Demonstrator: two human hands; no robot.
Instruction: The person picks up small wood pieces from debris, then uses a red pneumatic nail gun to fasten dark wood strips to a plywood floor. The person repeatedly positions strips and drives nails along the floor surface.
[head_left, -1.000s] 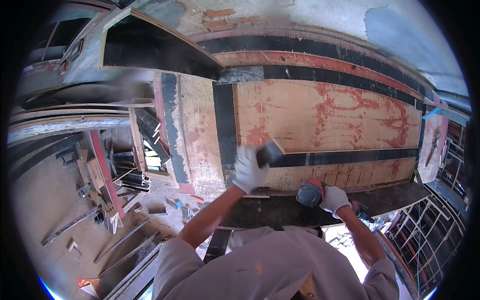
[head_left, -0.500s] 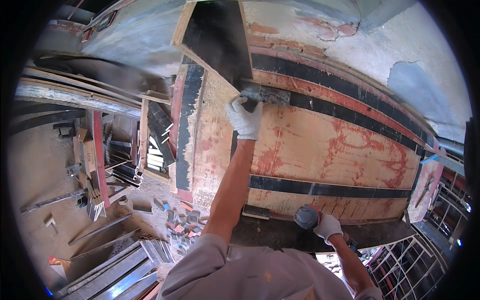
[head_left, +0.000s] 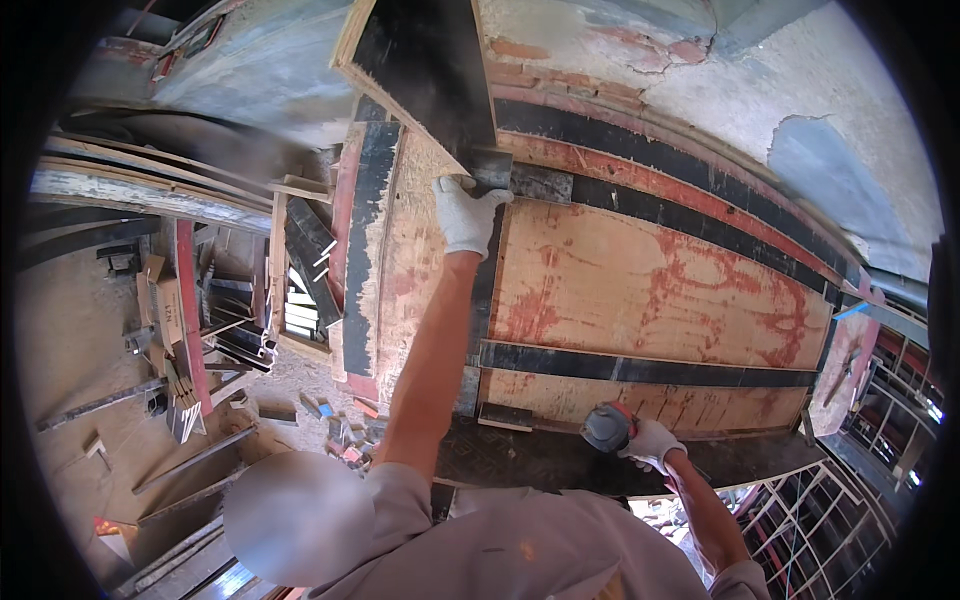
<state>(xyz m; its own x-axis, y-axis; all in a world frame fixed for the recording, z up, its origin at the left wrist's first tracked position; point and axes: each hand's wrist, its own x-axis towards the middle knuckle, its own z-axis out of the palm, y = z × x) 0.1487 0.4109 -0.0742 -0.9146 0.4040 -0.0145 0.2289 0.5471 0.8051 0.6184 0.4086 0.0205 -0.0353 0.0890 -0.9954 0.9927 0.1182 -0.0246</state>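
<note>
My left hand (head_left: 466, 217), in a pale work glove, is at the lower corner of a black-faced plywood board (head_left: 425, 85). Its fingertips touch that corner, with the thumb spread away to the right. Between thumb and fingers, just beyond them, lies a short dark block (head_left: 492, 168). At the lower right my gloved right hand (head_left: 652, 445) is closed around a grey and red power tool (head_left: 608, 428); its working end cannot be made out. Both hands are over a large plywood panel (head_left: 590, 270) with black strips and red stains.
A short dark offcut (head_left: 505, 416) lies near the panel's close edge, by a dark ledge (head_left: 540, 455). Coloured scraps (head_left: 345, 435) litter the floor at left, near racked timber (head_left: 160, 190). A metal frame (head_left: 800, 520) stands at lower right, and a peeling wall (head_left: 740, 90) behind.
My left hand has shifted slightly left, and its thumb and fingers have spread from around the dark block. My right hand still holds the power tool. The whole view has slid a little left.
</note>
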